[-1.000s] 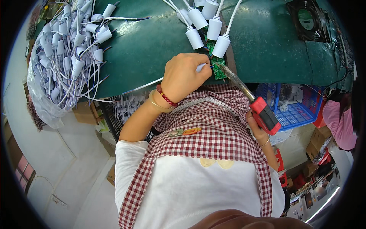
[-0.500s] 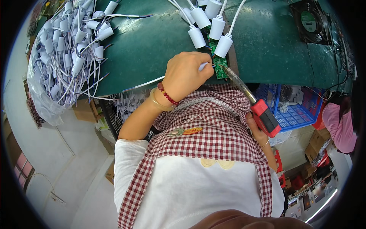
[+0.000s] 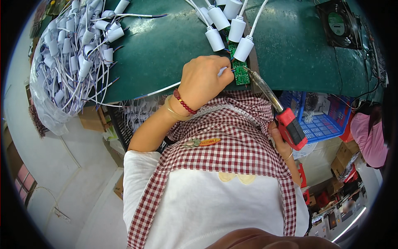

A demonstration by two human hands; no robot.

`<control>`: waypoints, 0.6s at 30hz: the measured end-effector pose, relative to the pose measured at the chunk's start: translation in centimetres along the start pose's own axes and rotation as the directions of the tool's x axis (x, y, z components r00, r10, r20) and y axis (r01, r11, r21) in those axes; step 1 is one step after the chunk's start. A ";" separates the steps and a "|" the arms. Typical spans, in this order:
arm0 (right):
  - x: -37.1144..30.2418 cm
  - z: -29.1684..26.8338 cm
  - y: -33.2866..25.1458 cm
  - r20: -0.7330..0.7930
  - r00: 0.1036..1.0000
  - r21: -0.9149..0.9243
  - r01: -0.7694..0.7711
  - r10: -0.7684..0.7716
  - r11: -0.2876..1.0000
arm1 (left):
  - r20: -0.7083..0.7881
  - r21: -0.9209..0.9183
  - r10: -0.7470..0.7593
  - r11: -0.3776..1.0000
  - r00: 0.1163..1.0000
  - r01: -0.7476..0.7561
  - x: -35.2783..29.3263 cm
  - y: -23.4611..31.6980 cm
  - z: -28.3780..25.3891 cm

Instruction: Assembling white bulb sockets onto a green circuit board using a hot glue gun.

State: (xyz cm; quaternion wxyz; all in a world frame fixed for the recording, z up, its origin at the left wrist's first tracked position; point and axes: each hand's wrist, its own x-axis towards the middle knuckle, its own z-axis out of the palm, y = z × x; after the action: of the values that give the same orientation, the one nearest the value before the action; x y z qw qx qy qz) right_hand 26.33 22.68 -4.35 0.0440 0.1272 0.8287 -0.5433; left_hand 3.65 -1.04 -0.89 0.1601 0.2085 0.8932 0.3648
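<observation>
My left hand (image 3: 206,79) is closed around a white cylindrical lamp holder (image 3: 222,71), mostly hidden by the fingers. Its white cable trails out to the left, and its thin wire ends meet the edge of a green circuit board (image 3: 241,77). My right hand (image 3: 278,139) grips the red and black handle of a soldering iron (image 3: 286,122); the handle hides part of the fingers. The iron's tip points up and left at the board's right side, touching or very close to it. Farther along the board strip stand several white lamp holders (image 3: 243,49) with cables running upward.
A plastic bag (image 3: 56,118) heaped with white wired lamp holders lies at the table's left. A black fan (image 3: 338,25) stands at the far right of the green table (image 3: 286,54). Below the table's right edge is a blue basket (image 3: 323,122).
The soldering iron's tip has shifted slightly up and right along the board, and its handle has moved a little right. My left hand has barely moved.
</observation>
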 end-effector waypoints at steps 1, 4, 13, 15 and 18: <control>0.0 0.0 0.0 -0.002 1.000 -0.031 0.003 -0.003 1.000 | -0.001 0.001 0.001 1.000 1.000 -0.001 0.0 0.0 0.0; 0.0 0.6 -0.4 -0.062 0.998 -0.014 0.026 -0.027 1.000 | -0.002 0.001 0.008 1.000 1.000 -0.008 0.0 0.0 0.1; 0.2 0.6 -0.6 -0.070 0.997 -0.040 0.032 -0.035 0.999 | -0.018 0.003 0.001 1.000 1.000 -0.001 0.0 0.1 0.2; -0.1 0.7 -0.4 -0.076 0.997 -0.006 0.013 -0.013 1.000 | -0.016 0.006 -0.004 1.000 1.000 0.004 0.0 0.1 0.2; -0.1 0.4 -0.2 -0.063 0.998 -0.023 0.010 -0.012 1.000 | -0.014 0.019 -0.006 1.000 1.000 0.007 0.0 0.1 0.2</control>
State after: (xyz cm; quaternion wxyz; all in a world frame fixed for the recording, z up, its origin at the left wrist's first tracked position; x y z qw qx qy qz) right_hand 26.32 22.19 -4.34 0.0161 0.1394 0.8365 -0.5296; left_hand 3.78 -0.88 -0.96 0.1532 0.2046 0.8984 0.3572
